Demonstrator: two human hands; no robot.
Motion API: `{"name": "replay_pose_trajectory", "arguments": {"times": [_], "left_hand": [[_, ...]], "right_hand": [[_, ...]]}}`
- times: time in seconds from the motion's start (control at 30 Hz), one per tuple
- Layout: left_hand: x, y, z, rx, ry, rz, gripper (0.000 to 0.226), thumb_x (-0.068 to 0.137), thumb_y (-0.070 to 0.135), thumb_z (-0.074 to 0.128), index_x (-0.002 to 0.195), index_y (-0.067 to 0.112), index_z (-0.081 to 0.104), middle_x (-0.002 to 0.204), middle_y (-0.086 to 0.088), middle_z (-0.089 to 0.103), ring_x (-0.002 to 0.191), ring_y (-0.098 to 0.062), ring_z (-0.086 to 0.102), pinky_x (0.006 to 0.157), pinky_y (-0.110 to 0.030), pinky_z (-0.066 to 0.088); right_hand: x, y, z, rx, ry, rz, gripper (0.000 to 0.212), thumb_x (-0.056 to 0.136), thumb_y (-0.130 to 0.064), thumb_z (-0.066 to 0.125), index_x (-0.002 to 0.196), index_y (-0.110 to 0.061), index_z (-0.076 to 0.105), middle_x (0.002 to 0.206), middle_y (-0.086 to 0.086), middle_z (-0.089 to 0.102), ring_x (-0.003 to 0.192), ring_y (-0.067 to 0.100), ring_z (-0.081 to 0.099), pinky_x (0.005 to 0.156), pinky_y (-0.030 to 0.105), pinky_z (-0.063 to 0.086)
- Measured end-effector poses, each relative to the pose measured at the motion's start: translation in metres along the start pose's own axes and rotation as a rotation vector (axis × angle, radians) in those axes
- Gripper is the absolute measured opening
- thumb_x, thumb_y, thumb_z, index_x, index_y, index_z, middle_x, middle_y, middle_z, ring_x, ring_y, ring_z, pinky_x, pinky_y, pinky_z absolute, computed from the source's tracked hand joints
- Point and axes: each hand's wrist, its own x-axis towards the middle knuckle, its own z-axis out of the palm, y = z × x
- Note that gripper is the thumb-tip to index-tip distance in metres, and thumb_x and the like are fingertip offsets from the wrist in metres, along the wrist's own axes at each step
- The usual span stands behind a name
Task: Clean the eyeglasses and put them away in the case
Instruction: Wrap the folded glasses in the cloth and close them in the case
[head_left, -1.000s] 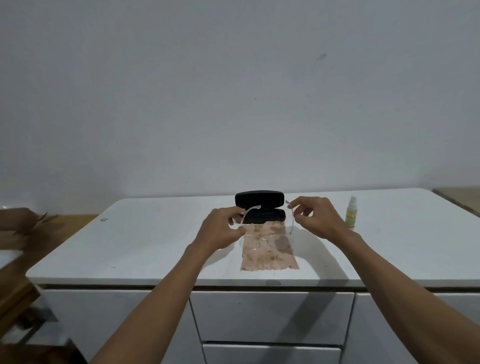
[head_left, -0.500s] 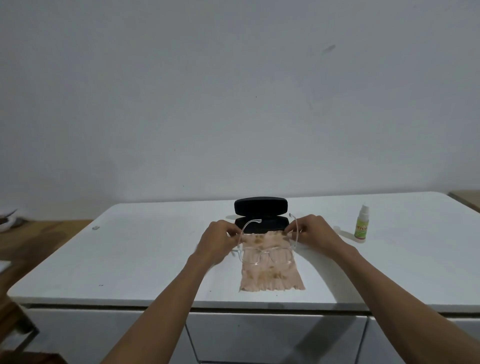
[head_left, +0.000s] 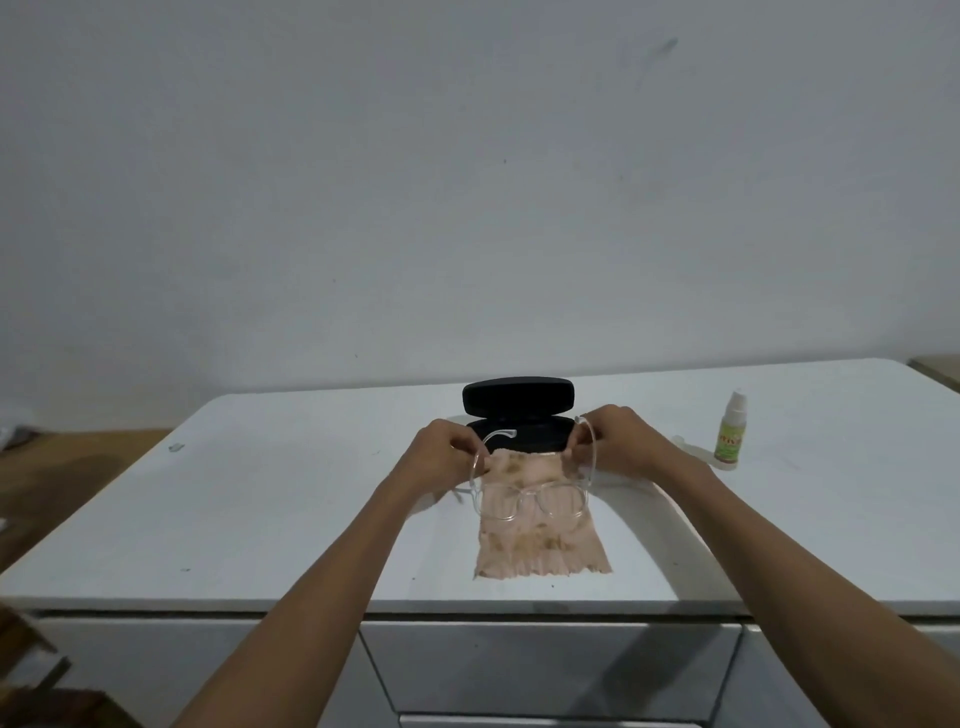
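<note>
Clear-framed eyeglasses (head_left: 530, 499) sit over a peach patterned cloth (head_left: 540, 545) on the white counter (head_left: 291, 509), lenses toward me, temples unfolded and pointing away. My left hand (head_left: 441, 452) pinches the left temple. My right hand (head_left: 618, 441) pinches the right temple. Just behind the cloth stands a black eyeglass case (head_left: 518, 410) with its lid open and upright.
A small spray bottle (head_left: 731, 434) with a green label stands on the counter to the right, with its clear cap (head_left: 685, 444) lying beside it. Drawer fronts (head_left: 550, 670) run below the counter's front edge. A wooden surface (head_left: 67, 478) lies to the left.
Both hands have lowered the eyeglasses from in front of the case down onto the cloth. The camera has tilted, so the counter sits lower in the frame.
</note>
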Motion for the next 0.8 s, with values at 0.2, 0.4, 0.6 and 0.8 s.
{"name": "replay_pose_trajectory", "arguments": {"times": [0.2, 0.4, 0.6, 0.8], "left_hand": [[-0.01, 0.012, -0.017, -0.293, -0.152, -0.02, 0.009, 0.077, -0.008, 0.074, 0.086, -0.009, 0.071, 0.072, -0.005, 0.064, 0.061, -0.013, 0.05, 0.068, -0.029, 0.048], [-0.009, 0.011, -0.025, -0.159, -0.206, -0.03, 0.019, 0.079, 0.002, 0.071, 0.095, 0.007, 0.081, 0.077, -0.009, 0.058, 0.067, -0.019, 0.045, 0.062, -0.031, 0.04], [-0.01, 0.016, -0.026, -0.081, -0.311, -0.03, 0.031, 0.09, -0.003, 0.058, 0.102, 0.013, 0.082, 0.08, -0.009, 0.061, 0.07, -0.02, 0.048, 0.065, -0.032, 0.044], [-0.015, 0.023, -0.025, 0.02, -0.342, -0.007, 0.048, 0.08, -0.01, 0.043, 0.078, 0.016, 0.083, 0.092, -0.023, 0.074, 0.078, -0.023, 0.055, 0.07, -0.033, 0.046]], "right_hand": [[0.005, -0.001, -0.013, 0.26, -0.143, 0.024, 0.014, 0.089, 0.003, 0.068, 0.098, -0.002, 0.076, 0.08, 0.004, 0.073, 0.074, 0.012, 0.062, 0.059, 0.016, 0.042], [0.0, 0.0, -0.021, 0.321, -0.292, 0.095, 0.027, 0.091, -0.007, 0.063, 0.106, -0.018, 0.082, 0.096, 0.002, 0.072, 0.087, 0.018, 0.056, 0.068, 0.026, 0.042], [-0.006, -0.007, -0.027, 0.3, -0.403, 0.054, 0.036, 0.09, -0.004, 0.051, 0.098, -0.017, 0.084, 0.097, 0.001, 0.075, 0.088, 0.017, 0.058, 0.078, 0.032, 0.042], [-0.005, -0.007, -0.028, 0.288, -0.418, 0.045, 0.043, 0.088, 0.003, 0.044, 0.085, -0.016, 0.082, 0.096, -0.005, 0.078, 0.097, 0.019, 0.063, 0.08, 0.032, 0.043]]}}
